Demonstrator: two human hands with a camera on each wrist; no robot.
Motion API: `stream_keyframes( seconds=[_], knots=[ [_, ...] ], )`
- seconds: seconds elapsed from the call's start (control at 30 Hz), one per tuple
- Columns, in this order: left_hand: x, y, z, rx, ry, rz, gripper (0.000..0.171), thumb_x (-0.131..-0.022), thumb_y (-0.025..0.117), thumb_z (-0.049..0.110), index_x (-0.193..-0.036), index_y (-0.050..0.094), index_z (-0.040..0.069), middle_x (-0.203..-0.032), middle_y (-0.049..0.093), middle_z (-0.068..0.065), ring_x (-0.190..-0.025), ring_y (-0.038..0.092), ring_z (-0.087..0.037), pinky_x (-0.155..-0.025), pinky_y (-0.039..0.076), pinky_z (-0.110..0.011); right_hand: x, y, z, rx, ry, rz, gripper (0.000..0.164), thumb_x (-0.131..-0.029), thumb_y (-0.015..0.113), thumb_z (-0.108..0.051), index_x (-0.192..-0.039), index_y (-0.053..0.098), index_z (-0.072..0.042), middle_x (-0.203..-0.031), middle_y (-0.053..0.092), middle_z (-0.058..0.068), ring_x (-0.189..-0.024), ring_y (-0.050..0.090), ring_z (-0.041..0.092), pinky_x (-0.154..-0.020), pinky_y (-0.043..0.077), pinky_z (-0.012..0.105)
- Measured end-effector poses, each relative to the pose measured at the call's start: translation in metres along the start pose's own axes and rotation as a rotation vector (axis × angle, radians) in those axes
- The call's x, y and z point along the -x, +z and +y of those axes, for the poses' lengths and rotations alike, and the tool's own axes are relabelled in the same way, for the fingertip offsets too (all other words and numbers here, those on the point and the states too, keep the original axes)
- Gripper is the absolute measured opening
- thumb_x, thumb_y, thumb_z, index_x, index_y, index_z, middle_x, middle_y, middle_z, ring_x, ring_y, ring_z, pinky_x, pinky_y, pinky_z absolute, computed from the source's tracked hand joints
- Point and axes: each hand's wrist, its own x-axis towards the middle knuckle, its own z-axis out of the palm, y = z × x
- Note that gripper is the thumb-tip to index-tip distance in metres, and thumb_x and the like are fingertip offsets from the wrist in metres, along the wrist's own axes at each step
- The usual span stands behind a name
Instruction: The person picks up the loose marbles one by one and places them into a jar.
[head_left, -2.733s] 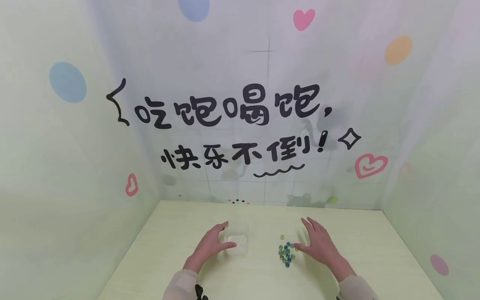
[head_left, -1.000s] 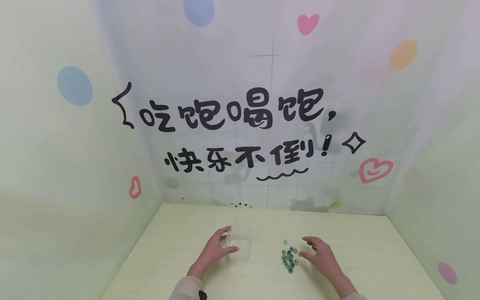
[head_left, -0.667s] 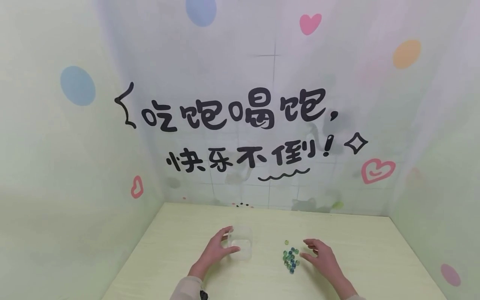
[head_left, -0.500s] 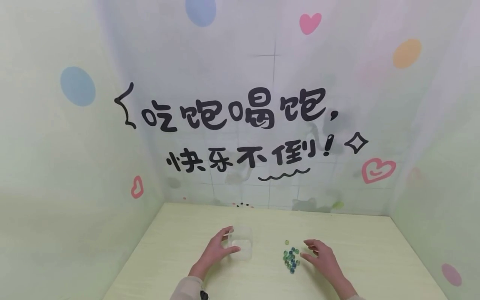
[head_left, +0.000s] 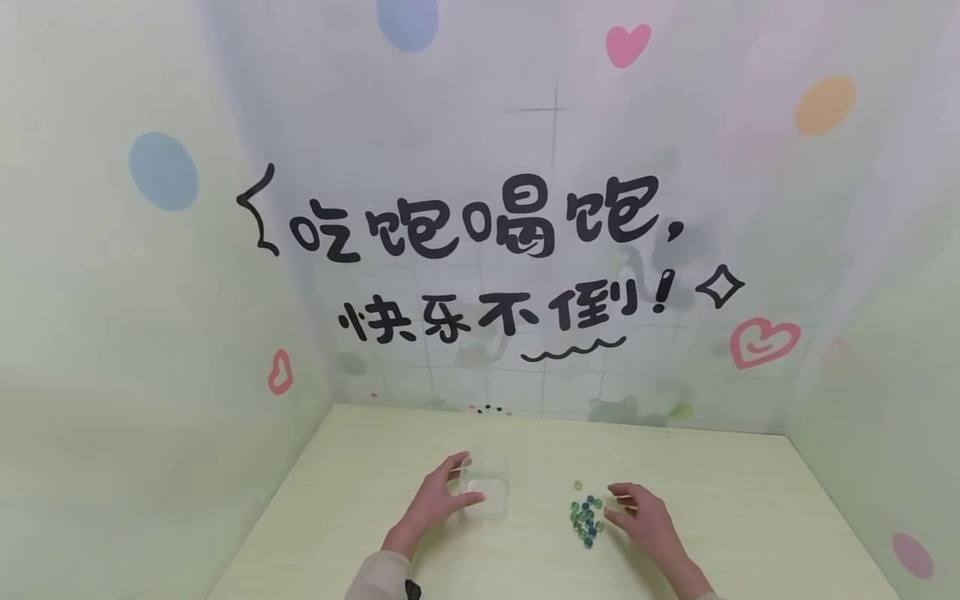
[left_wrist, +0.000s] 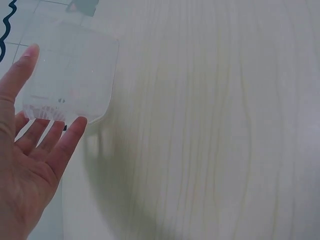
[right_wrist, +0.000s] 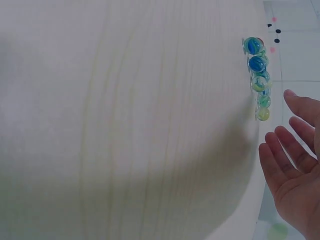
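Note:
A clear plastic box (head_left: 487, 504) stands on the table, left of the middle. My left hand (head_left: 433, 504) holds it from its left side, thumb on the near face and fingers on the far one. In the left wrist view, fingertips of the left hand (left_wrist: 37, 160) meet the edge of the box (left_wrist: 75, 75). A small heap of blue and green glass marbles (head_left: 587, 518) lies farther right, with one yellow-green marble (head_left: 577, 485) apart behind it. Beside the heap my right hand (head_left: 647, 521) hovers with fingers loosely bent. Nothing shows between the fingers of the right hand (right_wrist: 295, 175).
The pale wood-grain table (head_left: 360, 450) ends at a back wall (head_left: 450, 367) printed with black lettering and hearts. Side walls (head_left: 90, 375) rise at the left and right of the tabletop.
My left fingers have come onto the box from beside it. My right hand, earlier spread wide by the marbles, has drawn its fingers in. The whole view has shifted slightly.

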Motion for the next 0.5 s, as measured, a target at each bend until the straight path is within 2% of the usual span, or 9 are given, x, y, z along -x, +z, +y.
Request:
stream_keyframes(
  seconds=[0.1, 0.27, 0.5],
  knots=[
    [0.000, 0.002, 0.001, -0.009, 0.018, 0.000, 0.080, -0.082, 0.082, 0.027, -0.147, 0.043, 0.001, -0.146, 0.049, -0.027, -0.130, 0.051, -0.048, -0.104, 0.048, -0.060, 0.000, 0.002, 0.001, 0.004, 0.005, 0.004, 0.036, -0.078, 0.080, -0.004, -0.111, 0.067, 0.003, -0.111, 0.071, 0.017, -0.099, 0.069, 0.031, -0.086, 0.061, 0.039],
    [0.002, 0.005, 0.001, -0.026, 0.011, 0.018, 0.079, -0.081, 0.083, 0.025, -0.146, 0.044, 0.001, -0.144, 0.051, -0.027, -0.128, 0.054, -0.048, -0.104, 0.049, -0.059, -0.001, 0.006, 0.001, 0.006, 0.022, -0.029, 0.037, -0.079, 0.080, -0.005, -0.112, 0.067, 0.003, -0.111, 0.071, 0.018, -0.099, 0.069, 0.030, -0.085, 0.061, 0.038],
    [-0.001, 0.014, 0.004, 0.009, 0.008, -0.002, 0.080, -0.082, 0.083, 0.028, -0.146, 0.044, 0.002, -0.145, 0.050, -0.027, -0.129, 0.053, -0.047, -0.104, 0.049, -0.059, -0.001, 0.002, 0.000, 0.041, 0.064, -0.023, 0.038, -0.076, 0.081, -0.004, -0.110, 0.067, 0.004, -0.106, 0.072, 0.016, -0.098, 0.069, 0.029, -0.085, 0.060, 0.039]
  ],
)
